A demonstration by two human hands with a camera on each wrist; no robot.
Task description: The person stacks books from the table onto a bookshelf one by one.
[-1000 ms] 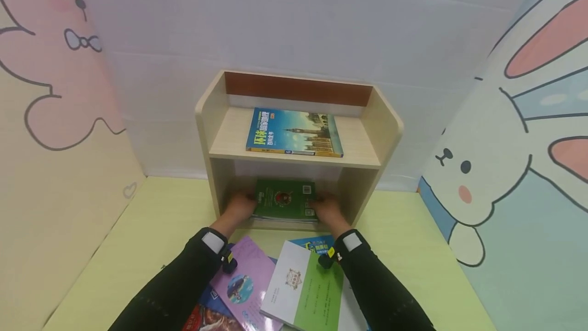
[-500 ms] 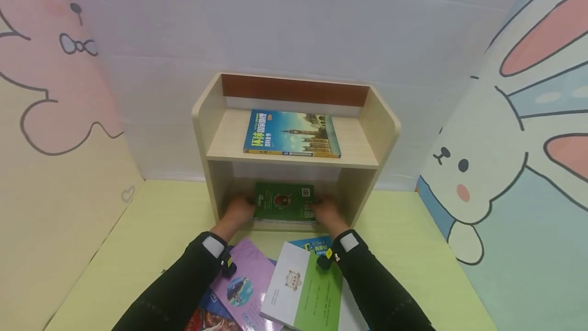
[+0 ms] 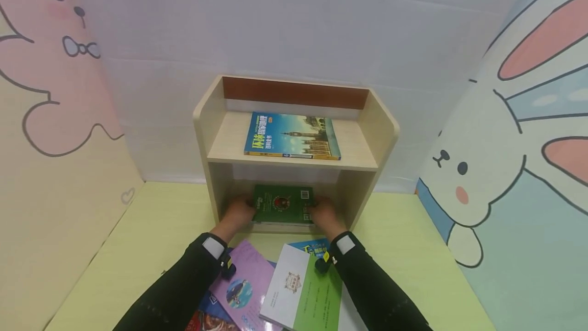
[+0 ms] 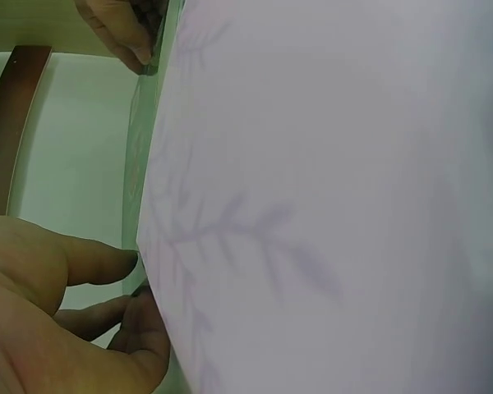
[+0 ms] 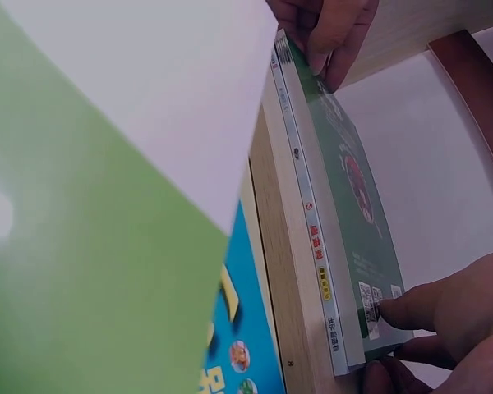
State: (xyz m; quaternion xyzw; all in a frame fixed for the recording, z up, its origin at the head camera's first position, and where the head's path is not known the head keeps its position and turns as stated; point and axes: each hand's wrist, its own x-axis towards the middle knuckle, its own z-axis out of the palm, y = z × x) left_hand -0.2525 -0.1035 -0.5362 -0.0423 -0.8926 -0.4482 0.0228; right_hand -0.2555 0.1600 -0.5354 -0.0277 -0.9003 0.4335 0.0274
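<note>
A green book [image 3: 283, 204] lies flat in the lower compartment of a small wooden bookshelf [image 3: 294, 164], its cover with a round red picture facing up. My left hand [image 3: 239, 210] holds its left edge, and my right hand [image 3: 325, 213] grips the opposite edge. In the right wrist view, a pale lettered spine [image 5: 319, 254] shows along the front of the green book, below its cover; the right thumb lies on the cover near the printed codes. From the left wrist, my left hand [image 4: 74, 320] shows its thumb at the book's edge, its other fingertips partly hidden.
On the upper shelf lies a blue book [image 3: 292, 136] with a clock tower. In front of the bookshelf, a purple book [image 3: 245, 285], a white and green book [image 3: 303, 287] and others overlap on the yellow table [image 3: 413, 269]. The bookshelf's side panels stand close to both hands.
The head view has shifted slightly. Both hands stay on the green book, which keeps nearly the same place in the lower compartment.
</note>
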